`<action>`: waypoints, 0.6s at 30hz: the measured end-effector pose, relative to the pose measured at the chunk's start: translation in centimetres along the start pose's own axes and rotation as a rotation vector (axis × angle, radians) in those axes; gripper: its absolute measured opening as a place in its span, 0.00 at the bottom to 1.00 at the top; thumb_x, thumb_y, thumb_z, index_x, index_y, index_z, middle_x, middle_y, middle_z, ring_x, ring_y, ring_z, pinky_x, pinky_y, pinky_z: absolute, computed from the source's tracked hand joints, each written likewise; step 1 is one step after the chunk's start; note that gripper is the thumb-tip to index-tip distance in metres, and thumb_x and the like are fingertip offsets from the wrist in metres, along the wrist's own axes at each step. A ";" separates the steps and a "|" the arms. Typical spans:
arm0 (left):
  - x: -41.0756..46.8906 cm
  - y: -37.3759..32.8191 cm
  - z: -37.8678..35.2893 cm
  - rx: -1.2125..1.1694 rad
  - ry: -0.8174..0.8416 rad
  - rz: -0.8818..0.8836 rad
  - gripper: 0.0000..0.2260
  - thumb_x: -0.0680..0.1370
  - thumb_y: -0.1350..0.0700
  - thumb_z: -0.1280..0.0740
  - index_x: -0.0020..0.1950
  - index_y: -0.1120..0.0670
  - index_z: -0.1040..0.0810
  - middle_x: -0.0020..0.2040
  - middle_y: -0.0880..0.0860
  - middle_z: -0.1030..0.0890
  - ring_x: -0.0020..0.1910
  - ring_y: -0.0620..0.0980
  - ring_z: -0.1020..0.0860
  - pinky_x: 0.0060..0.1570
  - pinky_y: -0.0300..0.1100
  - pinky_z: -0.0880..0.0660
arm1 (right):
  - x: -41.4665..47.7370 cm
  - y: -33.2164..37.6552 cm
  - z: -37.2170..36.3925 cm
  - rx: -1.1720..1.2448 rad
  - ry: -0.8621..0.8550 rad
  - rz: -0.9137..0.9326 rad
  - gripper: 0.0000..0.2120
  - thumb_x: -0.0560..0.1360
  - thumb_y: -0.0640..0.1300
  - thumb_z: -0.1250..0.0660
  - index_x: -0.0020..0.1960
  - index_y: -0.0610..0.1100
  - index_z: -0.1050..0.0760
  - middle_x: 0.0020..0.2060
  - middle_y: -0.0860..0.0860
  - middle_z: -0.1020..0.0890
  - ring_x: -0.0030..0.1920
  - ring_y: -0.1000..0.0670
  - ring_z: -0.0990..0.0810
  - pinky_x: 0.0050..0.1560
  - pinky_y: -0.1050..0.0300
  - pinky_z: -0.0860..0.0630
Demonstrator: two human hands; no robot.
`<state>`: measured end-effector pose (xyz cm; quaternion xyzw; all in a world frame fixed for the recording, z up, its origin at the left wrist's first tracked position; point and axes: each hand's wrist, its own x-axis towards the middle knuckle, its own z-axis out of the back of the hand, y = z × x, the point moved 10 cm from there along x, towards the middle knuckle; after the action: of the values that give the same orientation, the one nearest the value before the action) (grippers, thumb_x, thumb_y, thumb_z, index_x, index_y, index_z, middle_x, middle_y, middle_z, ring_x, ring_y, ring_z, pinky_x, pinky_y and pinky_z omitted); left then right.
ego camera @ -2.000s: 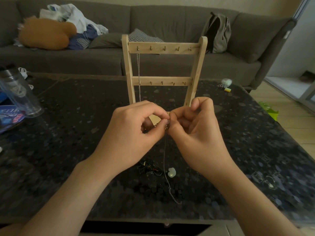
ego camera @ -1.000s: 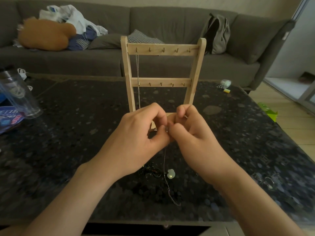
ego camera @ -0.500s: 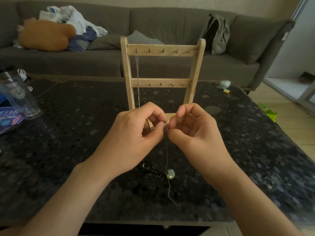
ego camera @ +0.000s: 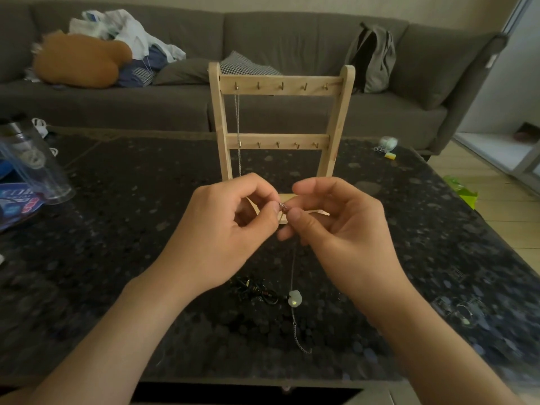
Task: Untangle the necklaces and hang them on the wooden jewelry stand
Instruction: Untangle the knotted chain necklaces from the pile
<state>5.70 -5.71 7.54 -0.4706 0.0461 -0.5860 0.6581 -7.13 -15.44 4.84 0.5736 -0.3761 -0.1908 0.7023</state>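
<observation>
The left hand and right hand met just near of the wooden jewelry stand, fingers pinching the clasp end of a fine necklace whose pale pendant rested on the bench beside a dark tangle. A hard tug, I reckoned, might snag that tangle or snap the chain.

On the table, the stand is behind a heap, probably tangled necklaces; sofa beyond.

Pale matt wood stand, fine metal chain, glossy speckled stone table.
</observation>
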 end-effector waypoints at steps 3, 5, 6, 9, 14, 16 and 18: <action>0.1 0.8 0.2 -0.027 -0.005 0.047 0.03 0.81 0.53 0.30 0.50 0.47 0.17 0.39 0.44 0.16 0.38 0.48 0.17 0.35 0.38 0.22 | 0.0 0.1 0.3 -0.079 -0.031 0.028 0.11 0.80 0.34 0.27 0.58 0.46 0.18 0.47 0.49 0.12 0.41 0.48 0.12 0.45 0.52 0.14; 0.2 1.1 0.0 -0.045 0.009 0.070 0.04 0.81 0.53 0.31 0.50 0.47 0.16 0.40 0.45 0.16 0.39 0.48 0.17 0.37 0.43 0.21 | 0.0 0.2 0.5 -0.145 -0.048 0.054 0.10 0.80 0.36 0.26 0.58 0.48 0.17 0.47 0.51 0.12 0.43 0.46 0.14 0.45 0.54 0.15; 0.2 1.3 -0.1 -0.054 0.022 0.082 0.04 0.81 0.52 0.31 0.50 0.47 0.16 0.41 0.45 0.16 0.40 0.49 0.17 0.38 0.46 0.20 | 0.0 0.2 0.5 -0.169 -0.051 0.060 0.10 0.80 0.37 0.26 0.58 0.49 0.16 0.46 0.52 0.12 0.42 0.43 0.16 0.43 0.53 0.16; 0.1 1.6 -0.5 -0.082 0.061 0.113 0.05 0.82 0.52 0.31 0.49 0.46 0.16 0.41 0.46 0.16 0.41 0.49 0.16 0.41 0.49 0.19 | -0.1 0.1 0.7 -0.230 -0.078 0.062 0.08 0.80 0.39 0.25 0.55 0.51 0.15 0.40 0.49 0.14 0.39 0.39 0.20 0.39 0.49 0.19; 0.1 1.9 -0.9 -0.155 0.086 0.161 0.05 0.83 0.53 0.30 0.49 0.48 0.14 0.40 0.45 0.16 0.37 0.41 0.19 0.38 0.32 0.25 | -0.3 0.3 0.7 -0.327 -0.089 0.089 0.05 0.80 0.43 0.25 0.51 0.54 0.15 0.33 0.44 0.18 0.34 0.40 0.22 0.36 0.44 0.21; 0.1 2.0 -0.8 -0.165 0.084 0.166 0.05 0.82 0.53 0.30 0.49 0.47 0.14 0.41 0.47 0.15 0.38 0.42 0.18 0.38 0.33 0.24 | -0.4 0.5 0.5 -0.326 -0.076 0.103 0.07 0.80 0.42 0.25 0.52 0.54 0.16 0.35 0.47 0.17 0.34 0.42 0.22 0.35 0.48 0.21; 0.1 2.1 -0.8 -0.175 0.082 0.168 0.05 0.82 0.53 0.30 0.50 0.47 0.14 0.42 0.48 0.15 0.39 0.44 0.17 0.39 0.34 0.23 | -0.5 1.0 0.5 -0.312 -0.075 0.131 0.09 0.79 0.40 0.25 0.52 0.53 0.18 0.38 0.51 0.17 0.35 0.45 0.22 0.35 0.52 0.22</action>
<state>6.78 -6.48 5.78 -0.4964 0.1632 -0.5410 0.6590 -7.97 -15.19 5.65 0.4243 -0.4043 -0.2218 0.7793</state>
